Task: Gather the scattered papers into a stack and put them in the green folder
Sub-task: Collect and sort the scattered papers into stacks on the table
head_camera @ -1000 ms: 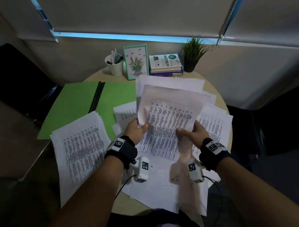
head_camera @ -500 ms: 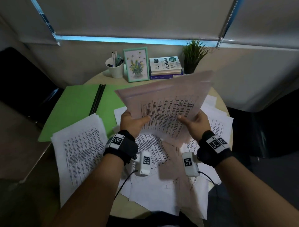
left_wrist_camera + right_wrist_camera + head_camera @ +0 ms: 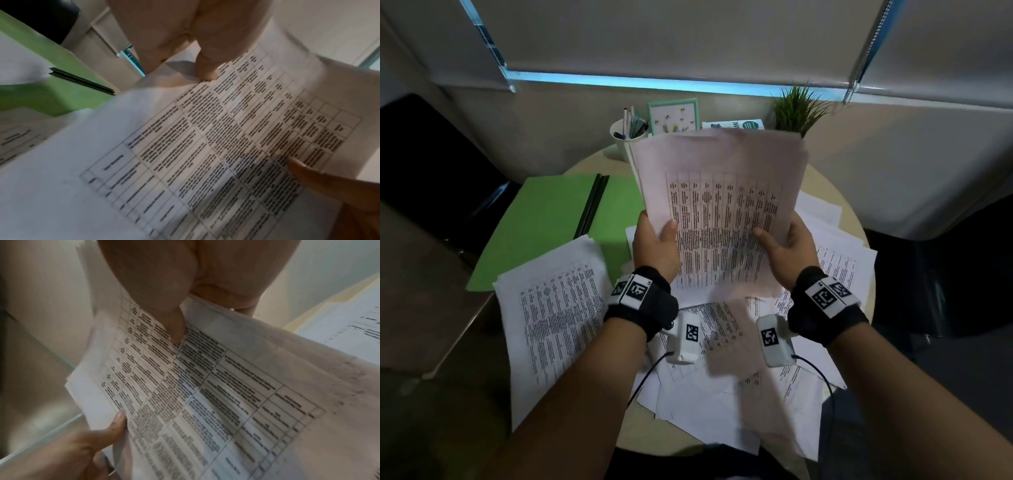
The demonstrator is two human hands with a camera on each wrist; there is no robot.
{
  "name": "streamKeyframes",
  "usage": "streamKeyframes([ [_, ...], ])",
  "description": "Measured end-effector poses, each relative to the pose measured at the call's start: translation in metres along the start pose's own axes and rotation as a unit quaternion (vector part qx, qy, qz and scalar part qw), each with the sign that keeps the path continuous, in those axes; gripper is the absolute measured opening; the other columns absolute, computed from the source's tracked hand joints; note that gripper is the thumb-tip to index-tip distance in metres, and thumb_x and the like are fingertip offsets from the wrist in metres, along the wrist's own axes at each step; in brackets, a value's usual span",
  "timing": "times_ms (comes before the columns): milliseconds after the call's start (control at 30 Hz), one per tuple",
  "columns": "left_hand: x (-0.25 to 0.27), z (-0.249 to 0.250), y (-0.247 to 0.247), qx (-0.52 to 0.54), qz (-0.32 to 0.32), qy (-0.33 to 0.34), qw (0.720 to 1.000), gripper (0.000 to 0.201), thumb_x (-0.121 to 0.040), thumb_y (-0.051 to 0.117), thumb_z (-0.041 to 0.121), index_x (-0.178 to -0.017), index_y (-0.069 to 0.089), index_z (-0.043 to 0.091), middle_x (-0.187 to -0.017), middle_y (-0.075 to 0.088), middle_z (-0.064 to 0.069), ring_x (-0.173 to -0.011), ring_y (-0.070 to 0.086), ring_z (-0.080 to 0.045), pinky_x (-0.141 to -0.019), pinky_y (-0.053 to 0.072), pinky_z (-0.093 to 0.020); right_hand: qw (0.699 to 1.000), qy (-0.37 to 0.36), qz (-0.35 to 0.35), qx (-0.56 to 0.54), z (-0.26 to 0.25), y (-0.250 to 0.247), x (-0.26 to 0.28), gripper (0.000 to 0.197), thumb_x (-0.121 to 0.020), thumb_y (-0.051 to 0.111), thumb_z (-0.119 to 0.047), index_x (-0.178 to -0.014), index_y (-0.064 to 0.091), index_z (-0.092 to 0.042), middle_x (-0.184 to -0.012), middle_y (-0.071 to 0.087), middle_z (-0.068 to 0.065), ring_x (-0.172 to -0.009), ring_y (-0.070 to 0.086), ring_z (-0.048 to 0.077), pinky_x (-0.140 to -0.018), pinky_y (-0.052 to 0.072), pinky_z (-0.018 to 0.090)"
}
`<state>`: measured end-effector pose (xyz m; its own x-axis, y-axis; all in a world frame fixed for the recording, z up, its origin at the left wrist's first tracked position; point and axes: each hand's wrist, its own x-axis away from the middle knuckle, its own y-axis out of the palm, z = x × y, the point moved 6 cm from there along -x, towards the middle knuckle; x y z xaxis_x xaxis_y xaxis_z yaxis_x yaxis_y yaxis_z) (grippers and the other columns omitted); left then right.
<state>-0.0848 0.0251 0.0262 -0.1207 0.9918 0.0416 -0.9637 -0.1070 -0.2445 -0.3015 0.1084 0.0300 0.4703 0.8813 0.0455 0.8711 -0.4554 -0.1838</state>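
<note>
Both hands hold one sheaf of papers (image 3: 722,205) raised above the round table (image 3: 822,185), nearly upright: the left hand (image 3: 655,245) grips its left edge with the thumb on the printed face, and the right hand (image 3: 787,248) grips the right edge the same way. More loose papers (image 3: 835,267) lie scattered on the table beneath and to the right, and a separate pile (image 3: 554,308) sits at the left, overlapping the open green folder (image 3: 544,222). Behind the raised sheaf, partly hidden by it, stand a pen cup (image 3: 625,135), a framed picture (image 3: 673,114), books (image 3: 739,124) and a potted plant (image 3: 798,109).
</note>
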Motion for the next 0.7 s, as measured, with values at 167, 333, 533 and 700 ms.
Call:
streamKeyframes([
  [167, -0.006, -0.006, -0.025, 0.008, 0.014, 0.001, 1.000, 0.028, -0.097, 0.054, 0.015, -0.124, 0.050, 0.009, -0.114, 0.059, 0.001, -0.102, 0.055, -0.015, -0.092, 0.045, -0.031, 0.997, 0.029, -0.040, 0.060, 0.008, 0.014, 0.004, 0.023, -0.094, 0.059, -0.017, -0.117, 0.059, -0.015, -0.096, 0.063, -0.013, -0.082, 0.059, 0.001, -0.075, 0.049, 0.026],
  [333, -0.005, -0.030, -0.049, 0.013, 0.002, -0.028, 1.000, 0.029, -0.094, 0.059, 0.021, -0.121, 0.052, 0.013, -0.114, 0.063, 0.003, -0.102, 0.060, -0.016, -0.091, 0.047, -0.034, 0.994, 0.061, -0.067, 0.055, 0.014, 0.040, 0.013, 0.028, -0.095, 0.058, -0.017, -0.123, 0.057, -0.015, -0.106, 0.063, -0.004, -0.088, 0.061, 0.016, -0.080, 0.047, 0.033],
  [533, -0.007, -0.074, -0.100, -0.100, 0.015, -0.121, 0.987, 0.037, -0.097, 0.049, 0.021, -0.134, 0.047, 0.015, -0.131, 0.056, -0.004, -0.112, 0.056, -0.027, -0.094, 0.046, -0.038, 0.982, 0.083, -0.148, 0.079, 0.016, 0.098, 0.010, 0.021, -0.094, 0.059, -0.012, -0.113, 0.053, -0.018, -0.096, 0.067, 0.003, -0.086, 0.065, 0.022, -0.080, 0.054, 0.038],
  [700, 0.004, -0.109, -0.158, -0.132, 0.076, -0.186, 0.971, 0.037, -0.096, 0.048, 0.012, -0.133, 0.050, 0.013, -0.125, 0.060, -0.006, -0.095, 0.055, -0.024, -0.080, 0.040, -0.027, 0.957, 0.079, -0.232, 0.155, 0.029, 0.168, 0.026, 0.029, -0.095, 0.052, -0.008, -0.124, 0.049, -0.012, -0.104, 0.063, 0.008, -0.090, 0.061, 0.025, -0.077, 0.049, 0.030],
])
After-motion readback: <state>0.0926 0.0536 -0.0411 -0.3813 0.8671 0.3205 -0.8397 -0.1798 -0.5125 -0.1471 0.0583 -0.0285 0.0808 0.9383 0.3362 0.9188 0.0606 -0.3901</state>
